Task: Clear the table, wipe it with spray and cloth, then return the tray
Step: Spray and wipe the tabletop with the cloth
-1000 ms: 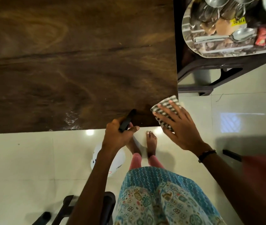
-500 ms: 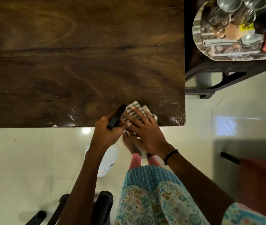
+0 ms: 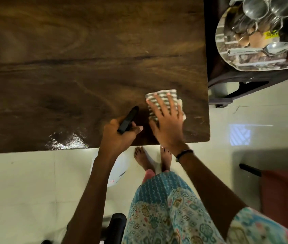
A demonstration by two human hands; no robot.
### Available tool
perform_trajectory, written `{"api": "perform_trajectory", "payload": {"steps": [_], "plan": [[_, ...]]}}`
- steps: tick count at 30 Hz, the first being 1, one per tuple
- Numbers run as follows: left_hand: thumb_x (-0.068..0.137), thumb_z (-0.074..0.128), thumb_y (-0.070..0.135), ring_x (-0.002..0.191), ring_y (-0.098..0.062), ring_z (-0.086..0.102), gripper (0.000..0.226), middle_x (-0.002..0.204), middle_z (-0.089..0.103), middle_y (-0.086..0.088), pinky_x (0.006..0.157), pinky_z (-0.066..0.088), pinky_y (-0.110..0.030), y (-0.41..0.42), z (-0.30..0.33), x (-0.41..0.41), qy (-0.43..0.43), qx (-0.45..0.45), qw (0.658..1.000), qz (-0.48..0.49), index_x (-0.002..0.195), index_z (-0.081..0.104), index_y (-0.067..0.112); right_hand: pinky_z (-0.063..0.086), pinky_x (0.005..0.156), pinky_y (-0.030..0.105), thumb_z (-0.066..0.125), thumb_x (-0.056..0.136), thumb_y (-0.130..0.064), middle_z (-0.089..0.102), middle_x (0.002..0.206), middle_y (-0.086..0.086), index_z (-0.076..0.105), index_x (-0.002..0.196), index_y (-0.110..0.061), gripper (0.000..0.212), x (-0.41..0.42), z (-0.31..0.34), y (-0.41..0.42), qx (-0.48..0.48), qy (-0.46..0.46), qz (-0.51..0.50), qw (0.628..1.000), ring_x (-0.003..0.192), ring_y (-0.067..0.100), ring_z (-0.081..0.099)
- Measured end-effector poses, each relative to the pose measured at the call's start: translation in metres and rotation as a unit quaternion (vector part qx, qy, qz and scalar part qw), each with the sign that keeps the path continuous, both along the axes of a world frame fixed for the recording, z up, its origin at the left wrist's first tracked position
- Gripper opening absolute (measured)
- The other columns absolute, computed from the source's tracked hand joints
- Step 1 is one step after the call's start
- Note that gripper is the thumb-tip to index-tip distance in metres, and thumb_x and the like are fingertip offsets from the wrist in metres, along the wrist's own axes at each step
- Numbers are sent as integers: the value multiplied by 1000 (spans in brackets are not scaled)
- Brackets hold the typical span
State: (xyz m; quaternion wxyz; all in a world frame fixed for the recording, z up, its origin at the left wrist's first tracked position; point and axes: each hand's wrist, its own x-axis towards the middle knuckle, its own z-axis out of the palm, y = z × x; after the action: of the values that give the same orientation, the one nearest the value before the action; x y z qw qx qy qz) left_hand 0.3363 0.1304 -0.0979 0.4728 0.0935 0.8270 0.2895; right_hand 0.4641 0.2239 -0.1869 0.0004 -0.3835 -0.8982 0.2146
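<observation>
A dark wooden table (image 3: 69, 59) fills the upper left of the head view. Near its front right corner my right hand (image 3: 168, 120) presses flat, fingers spread, on a folded checked cloth (image 3: 159, 96). Just to the left, my left hand (image 3: 117, 136) grips the black trigger head of a spray bottle (image 3: 128, 118). The bottle's white body (image 3: 117, 171) hangs below the table edge, mostly hidden by my forearm. A steel tray (image 3: 254, 64) with steel cups, a spoon and packets sits on a dark chair at the upper right.
A wet, shiny patch (image 3: 65, 140) lies on the table near its front edge. Light floor tiles (image 3: 25, 191) spread below. A black chair part (image 3: 115, 224) stands by my legs. A reddish seat (image 3: 284, 191) is at the right.
My right hand slid the cloth from the table's front right corner left along the front edge, then forward onto the surface. My left hand with the bottle rose slightly over the table edge.
</observation>
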Motion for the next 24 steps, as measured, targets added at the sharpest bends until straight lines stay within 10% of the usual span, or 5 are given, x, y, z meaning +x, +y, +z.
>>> {"api": "perform_trajectory", "payload": {"steps": [7,16,24], "plan": [[82,71,29,74,-29,61,17,70,60,-5,64,48,-28,18,5,-26,34,-4,999,-35,85,66,13,9,119,49,52,87,-37,42,149,-3,41,139,-33,54,13,-4,-31,12,36,208,977,144,27,23],[81,72,30,76,-19,58,13,74,59,1,79,46,-32,50,15,-53,-25,19,999,-26,79,65,19,21,115,51,39,89,-40,30,156,0,31,147,-34,58,83,2,34,16,-47,-73,996,147,28,14],[82,71,29,70,-17,58,14,68,59,0,73,47,-29,105,13,-75,-26,21,999,-41,72,63,22,18,116,55,38,90,-41,31,156,0,34,147,-33,57,6,-1,104,53,-42,-112,991,145,30,18]]}}
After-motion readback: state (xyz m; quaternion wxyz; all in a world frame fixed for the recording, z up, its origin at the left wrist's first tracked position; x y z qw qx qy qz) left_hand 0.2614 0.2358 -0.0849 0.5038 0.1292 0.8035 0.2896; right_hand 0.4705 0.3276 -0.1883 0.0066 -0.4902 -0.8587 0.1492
